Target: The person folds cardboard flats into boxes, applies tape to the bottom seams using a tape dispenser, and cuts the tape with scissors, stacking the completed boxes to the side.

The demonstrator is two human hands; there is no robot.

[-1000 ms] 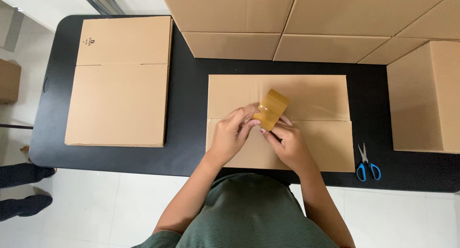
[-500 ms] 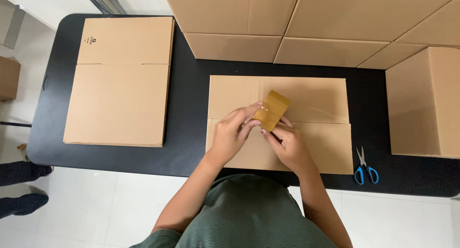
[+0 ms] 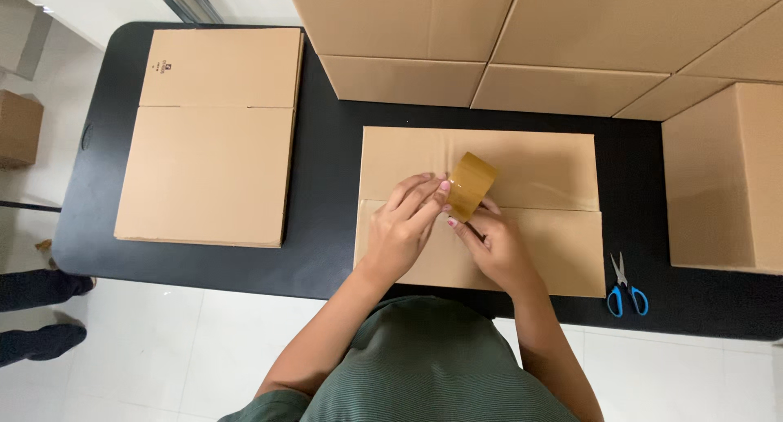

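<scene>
Holding tape roll (image 3: 471, 185) with both hands over flat box (image 3: 538, 169) at table (image 3: 326, 185) centre. Left hand (image 3: 404, 226) fingers clamped on roll, steadying it; right hand (image 3: 497, 247) pinches roll's lower edge, I reckon hunting tape end. Scissors (image 3: 626, 287) at 4 o'clock, within reach.

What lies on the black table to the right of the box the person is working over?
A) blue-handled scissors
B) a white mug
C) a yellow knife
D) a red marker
A: the blue-handled scissors lie on the black table just right of the flat box, shut, with the blades pointing away from the person.
</scene>
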